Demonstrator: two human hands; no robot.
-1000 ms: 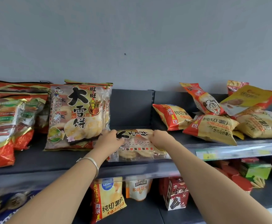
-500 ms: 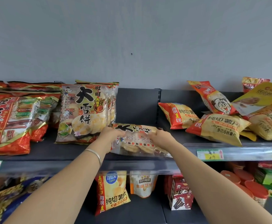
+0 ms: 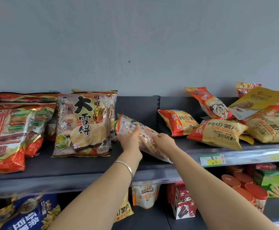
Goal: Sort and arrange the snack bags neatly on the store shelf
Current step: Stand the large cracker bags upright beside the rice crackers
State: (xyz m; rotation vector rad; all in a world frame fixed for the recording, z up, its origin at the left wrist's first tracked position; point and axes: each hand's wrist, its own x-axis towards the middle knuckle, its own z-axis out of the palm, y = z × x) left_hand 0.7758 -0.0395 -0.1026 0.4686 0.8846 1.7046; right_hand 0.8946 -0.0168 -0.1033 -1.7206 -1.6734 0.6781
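I hold a clear rice cracker bag [image 3: 148, 140] tilted over the dark top shelf [image 3: 72, 165], its top end raised toward the left. My left hand [image 3: 130, 138] grips its left side. My right hand [image 3: 164, 140] grips its right side. Just left of it a row of matching rice cracker bags [image 3: 84, 123] stands upright against the shelf back. Red and gold snack bags [image 3: 7, 133] stand at the far left. On the right, yellow potato chip bags [image 3: 218, 133] lie in a loose heap with a red cartoon-face bag [image 3: 210, 103] on top.
A grey wall [image 3: 135, 44] rises behind the shelf. A green price tag [image 3: 211, 160] is clipped on the shelf's front rail. The lower shelf holds a blue bag [image 3: 27, 216], a white pouch [image 3: 145, 195], a small red box [image 3: 183, 203] and orange-lidded tubs [image 3: 246, 188].
The bag lay flat across the shelf front in both hands. Both hands have lifted and turned it, so it now tilts up on end beside the upright row.
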